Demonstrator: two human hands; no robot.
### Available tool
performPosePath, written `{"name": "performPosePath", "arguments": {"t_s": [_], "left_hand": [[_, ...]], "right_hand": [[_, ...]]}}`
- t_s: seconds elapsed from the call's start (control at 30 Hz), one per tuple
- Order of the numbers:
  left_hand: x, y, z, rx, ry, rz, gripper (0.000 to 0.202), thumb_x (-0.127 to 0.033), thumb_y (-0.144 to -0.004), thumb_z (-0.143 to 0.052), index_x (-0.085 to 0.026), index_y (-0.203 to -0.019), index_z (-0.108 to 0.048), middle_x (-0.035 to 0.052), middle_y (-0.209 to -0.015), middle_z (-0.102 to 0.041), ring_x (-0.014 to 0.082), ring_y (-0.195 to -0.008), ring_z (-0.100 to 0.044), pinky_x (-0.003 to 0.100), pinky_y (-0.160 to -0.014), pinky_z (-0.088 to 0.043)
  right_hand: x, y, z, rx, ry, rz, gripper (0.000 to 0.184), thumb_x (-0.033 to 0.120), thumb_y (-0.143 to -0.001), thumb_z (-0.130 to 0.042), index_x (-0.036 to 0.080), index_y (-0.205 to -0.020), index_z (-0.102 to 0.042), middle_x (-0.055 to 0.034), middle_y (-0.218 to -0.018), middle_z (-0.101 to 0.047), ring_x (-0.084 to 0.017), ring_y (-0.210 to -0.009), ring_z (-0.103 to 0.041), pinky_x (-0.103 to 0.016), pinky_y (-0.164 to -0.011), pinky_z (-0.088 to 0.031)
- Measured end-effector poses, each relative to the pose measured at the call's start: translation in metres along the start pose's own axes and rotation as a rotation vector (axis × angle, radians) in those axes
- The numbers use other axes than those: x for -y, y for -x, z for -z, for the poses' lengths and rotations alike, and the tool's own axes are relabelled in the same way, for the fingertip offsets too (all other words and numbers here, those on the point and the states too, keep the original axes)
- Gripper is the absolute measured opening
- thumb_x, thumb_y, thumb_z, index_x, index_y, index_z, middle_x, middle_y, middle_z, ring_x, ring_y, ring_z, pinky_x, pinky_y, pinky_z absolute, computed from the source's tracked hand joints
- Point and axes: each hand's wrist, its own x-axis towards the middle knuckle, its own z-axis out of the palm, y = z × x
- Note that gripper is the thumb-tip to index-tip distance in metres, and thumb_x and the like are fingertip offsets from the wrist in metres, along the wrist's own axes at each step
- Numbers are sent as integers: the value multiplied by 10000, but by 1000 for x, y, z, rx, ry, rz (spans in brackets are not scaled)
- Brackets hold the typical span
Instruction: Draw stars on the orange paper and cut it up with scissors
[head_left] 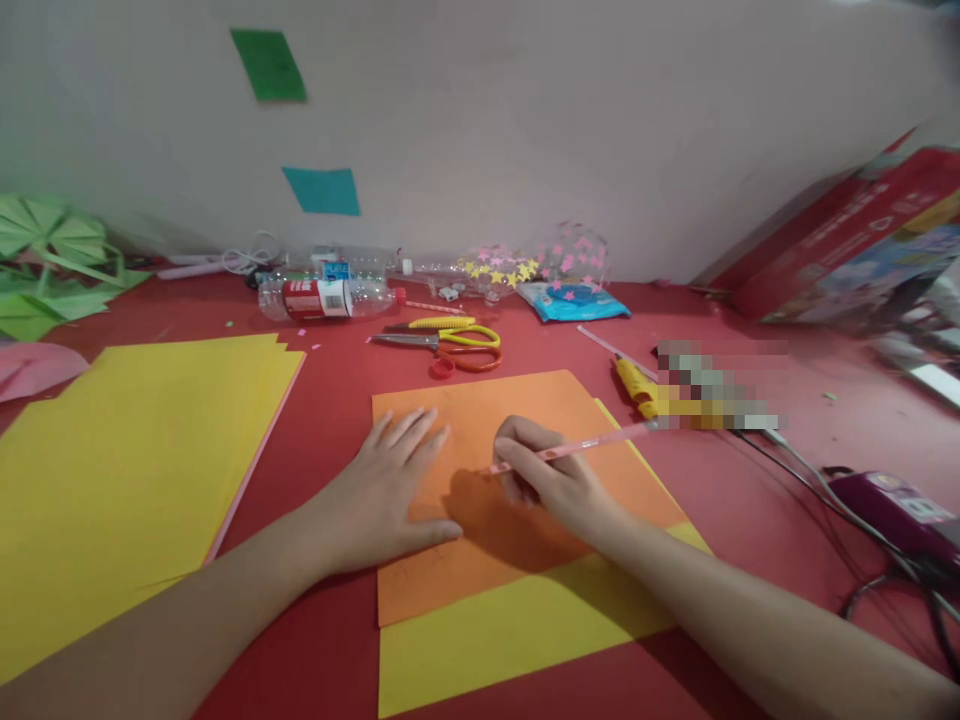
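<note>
My left hand (394, 490) lies flat with fingers spread on the left part of an orange sheet of paper (480, 410). In my right hand (544, 470) a slim pink pencil (592, 442) is pinched between thumb and fingers, slanting up to the right. Its tip points down at the middle of the orange sheet; whether it touches the paper I cannot tell. Under the orange sheet lies a yellow sheet (480, 645), showing along the front and right edges.
Yellow papers (135, 460) are stacked at left. Beyond the orange sheet lie scissors (450, 343), a yellow cutter (442, 323), a red bottle cap (443, 369) and plastic bottles (319, 298). A yellow glue gun (636, 387), cables (810, 475) and a purple object (900, 510) lie at right.
</note>
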Motion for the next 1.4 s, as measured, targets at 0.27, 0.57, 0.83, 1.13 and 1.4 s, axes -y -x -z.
{"name": "performPosePath", "arguments": {"t_s": [0.27, 0.57, 0.83, 1.13, 1.4], "left_hand": [[0, 0, 4, -25, 10, -14, 820, -639, -884, -470, -72, -1462, -349, 208, -1557, -220, 349, -1438, -146, 562, -1138, -134], [1, 1, 2, 57, 22, -28, 1007, -768, -790, -475, -77, -1496, -275, 205, -1575, -134, 363, -1445, -65, 569, -1139, -93], [2, 2, 2, 19, 19, -44, 984, -758, -785, -494, -95, -1486, -302, 202, -1569, -179, 358, -1443, -101, 563, -1135, -117], [-1, 1, 5, 85, 14, -16, 1008, -759, -792, -485, -75, -1500, -267, 202, -1578, -110, 371, -1444, -53, 583, -1134, -95], [3, 1, 1, 47, 31, -41, 1025, -800, -788, -427, -78, -1499, -268, 211, -1575, -121, 374, -1443, -57, 577, -1133, -86]], "right_hand": [[1, 8, -3, 189, 132, 28, 96, 99, -693, -513, 180, -744, -513, 34, -640, -502, -87, -541, -409, -193, -469, -297], [-4, 6, -6, 204, 171, 163, 134, 68, -654, -470, 192, -648, -419, 49, -579, -443, -77, -513, -362, -196, -462, -271], [-5, 7, -7, 241, 169, 155, 155, 49, -640, -476, 192, -628, -419, 54, -572, -439, -70, -499, -369, -184, -447, -270], [-4, 6, -11, 130, 277, 161, 146, 71, -645, -444, 202, -642, -378, 62, -555, -407, -71, -492, -331, -190, -444, -236], [1, 5, -12, 89, 301, 98, 157, 65, -642, -433, 206, -640, -364, 64, -542, -387, -69, -482, -323, -183, -439, -226]]}}
